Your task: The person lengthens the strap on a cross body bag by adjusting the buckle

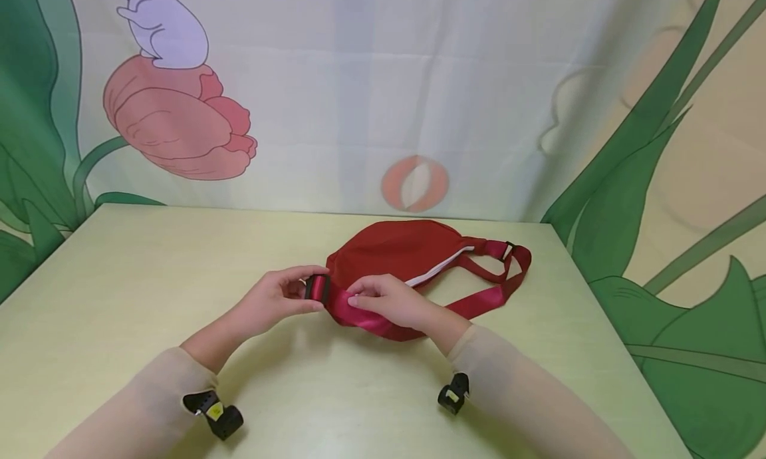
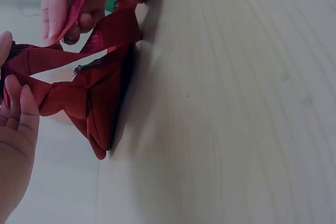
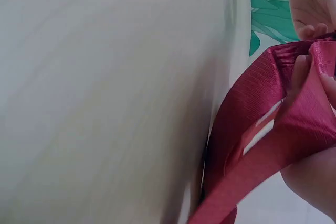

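A red waist bag (image 1: 395, 249) with a white zipper (image 1: 441, 268) lies toward the back of the table. At its left end my left hand (image 1: 266, 301) holds a black strap buckle (image 1: 318, 289) between thumb and fingers, with red webbing running through it. My right hand (image 1: 391, 302), in front of the bag, pinches the shiny red strap (image 1: 365, 318) between thumb and fingers. In the left wrist view the strap (image 2: 113, 29) stretches between both hands above the table. Seen from the right wrist, a strap loop (image 3: 252, 95) hangs around the right fingers; their tips are partly hidden.
The strap's far part (image 1: 479, 303) loops out to the right of the bag, with a second black adjuster (image 1: 509, 250) on it. A pale wooden table (image 1: 149, 266) lies beneath. Behind it hangs a printed curtain (image 1: 311, 100) with plants and a rabbit.
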The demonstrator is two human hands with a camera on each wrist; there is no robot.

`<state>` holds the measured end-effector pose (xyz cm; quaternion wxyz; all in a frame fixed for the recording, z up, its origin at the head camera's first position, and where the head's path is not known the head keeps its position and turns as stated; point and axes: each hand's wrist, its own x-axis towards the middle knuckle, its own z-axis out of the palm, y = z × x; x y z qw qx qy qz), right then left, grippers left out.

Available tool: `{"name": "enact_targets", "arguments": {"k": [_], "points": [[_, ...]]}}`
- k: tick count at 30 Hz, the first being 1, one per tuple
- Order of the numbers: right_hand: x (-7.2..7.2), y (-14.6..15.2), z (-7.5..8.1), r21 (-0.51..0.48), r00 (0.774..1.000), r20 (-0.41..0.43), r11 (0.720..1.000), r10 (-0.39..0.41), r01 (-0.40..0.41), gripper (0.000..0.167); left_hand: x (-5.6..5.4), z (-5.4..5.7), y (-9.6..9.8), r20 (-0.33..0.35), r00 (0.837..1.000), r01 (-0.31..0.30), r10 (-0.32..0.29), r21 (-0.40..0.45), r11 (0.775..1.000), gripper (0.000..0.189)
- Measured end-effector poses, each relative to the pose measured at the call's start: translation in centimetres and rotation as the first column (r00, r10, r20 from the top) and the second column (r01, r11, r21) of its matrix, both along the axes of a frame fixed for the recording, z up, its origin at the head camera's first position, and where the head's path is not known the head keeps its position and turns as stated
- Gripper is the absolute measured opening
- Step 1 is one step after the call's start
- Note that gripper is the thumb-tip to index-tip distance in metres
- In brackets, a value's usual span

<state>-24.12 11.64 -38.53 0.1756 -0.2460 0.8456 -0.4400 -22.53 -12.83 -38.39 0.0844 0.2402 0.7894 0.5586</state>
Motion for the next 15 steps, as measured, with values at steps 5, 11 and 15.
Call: {"name": "enact_targets", "arguments": {"k": [5, 11, 15], "points": [[0.12, -0.48, -0.02, -0.038, 0.999, 0.034, 0.999, -0.017, 0.018, 0.017, 0.01, 0.04, 0.11, 0.063, 0.998, 0.012, -0.014, 0.034, 0.999, 0.055], [0.11, -0.65, -0.34, -0.083, 0.997, 0.07, 0.996, -0.031, 0.037, 0.017, 0.19, -0.11, 0.24, 0.101, 0.995, -0.014, 0.01, 0.04, 0.999, 0.054], [0.01, -0.97, -0.42, -0.109, 0.995, 0.094, 0.993, -0.038, 0.048, 0.018, 0.28, -0.45, 0.58, 0.109, 0.994, -0.021, 0.015, 0.051, 0.998, 0.054]]}}
